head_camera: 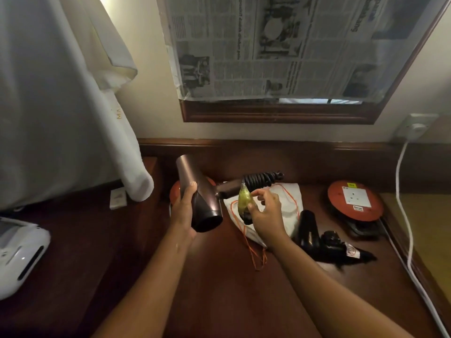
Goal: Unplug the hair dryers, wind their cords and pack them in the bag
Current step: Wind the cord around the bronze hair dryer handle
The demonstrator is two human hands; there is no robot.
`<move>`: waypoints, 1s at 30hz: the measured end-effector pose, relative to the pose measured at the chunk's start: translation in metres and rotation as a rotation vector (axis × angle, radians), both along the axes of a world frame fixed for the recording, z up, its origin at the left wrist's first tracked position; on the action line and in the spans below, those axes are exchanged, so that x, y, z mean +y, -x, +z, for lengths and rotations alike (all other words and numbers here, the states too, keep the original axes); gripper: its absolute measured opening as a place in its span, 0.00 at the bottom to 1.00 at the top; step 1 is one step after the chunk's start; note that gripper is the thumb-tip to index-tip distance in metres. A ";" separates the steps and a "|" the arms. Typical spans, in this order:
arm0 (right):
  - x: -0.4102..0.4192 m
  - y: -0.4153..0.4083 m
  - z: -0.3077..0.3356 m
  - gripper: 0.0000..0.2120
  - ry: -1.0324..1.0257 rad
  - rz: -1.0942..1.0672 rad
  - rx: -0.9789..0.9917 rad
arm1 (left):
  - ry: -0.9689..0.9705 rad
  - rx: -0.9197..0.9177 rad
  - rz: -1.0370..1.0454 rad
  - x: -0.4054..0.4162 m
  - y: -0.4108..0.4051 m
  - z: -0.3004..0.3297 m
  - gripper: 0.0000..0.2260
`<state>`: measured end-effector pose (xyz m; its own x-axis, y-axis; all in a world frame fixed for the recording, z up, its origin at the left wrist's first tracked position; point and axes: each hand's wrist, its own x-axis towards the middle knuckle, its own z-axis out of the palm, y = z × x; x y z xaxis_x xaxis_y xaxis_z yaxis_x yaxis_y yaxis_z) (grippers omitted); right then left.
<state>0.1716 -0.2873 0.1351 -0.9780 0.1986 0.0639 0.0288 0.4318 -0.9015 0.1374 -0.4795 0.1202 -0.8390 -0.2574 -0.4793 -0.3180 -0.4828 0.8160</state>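
Observation:
My left hand (183, 211) grips the barrel of a brown hair dryer (197, 191), held above the dark wooden table (219, 289). Its black cord (262, 179) is wound in coils round the handle. My right hand (266, 213) pinches the cord's plug end, which sits in a small yellow-green plastic wrap (244, 200). Under both lies a white drawstring bag (280, 211) with orange strings (253, 252). A second, black hair dryer (310, 230) lies on the table to the right with its cord bundled beside it (341, 245).
A red round extension reel (355, 200) sits at the right, another red disc (174, 191) behind the brown dryer. A white cable (402, 191) runs from a wall socket (416, 129) down the right edge. A white device (19, 252) and hanging white cloth (73, 118) are on the left.

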 end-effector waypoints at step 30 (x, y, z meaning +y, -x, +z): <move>-0.017 -0.032 -0.172 0.08 0.092 0.101 -0.585 | 0.028 -0.406 -0.036 -0.028 -0.069 -0.154 0.25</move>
